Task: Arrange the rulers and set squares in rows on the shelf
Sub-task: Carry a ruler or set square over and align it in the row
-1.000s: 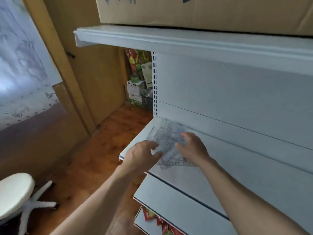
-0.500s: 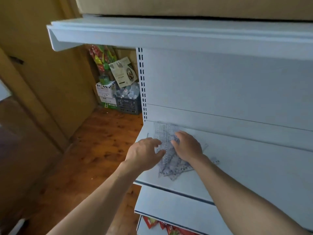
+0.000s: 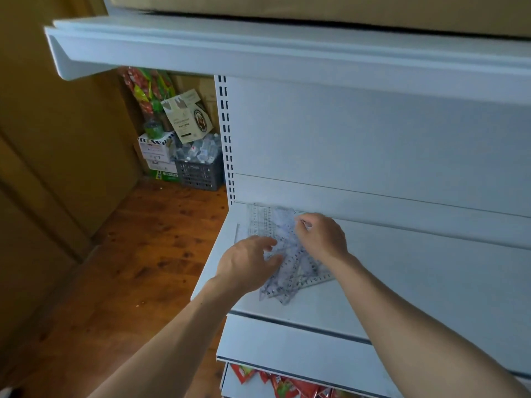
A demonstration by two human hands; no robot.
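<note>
Overlapping clear rulers and set squares on shelf, outlines blurred; left hand released atop, right hand grip indiscernible.

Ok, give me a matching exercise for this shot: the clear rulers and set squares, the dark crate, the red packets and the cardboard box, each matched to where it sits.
Things
1. clear rulers and set squares
2. dark crate
3. red packets
4. cardboard box

Places
A. on the wooden floor, left of the shelving
B. on top of the upper shelf
C. on the middle shelf, near its left end
D. below the middle shelf, at the bottom edge of the view

Pairs: 1-C, 2-A, 3-D, 4-B.
</note>
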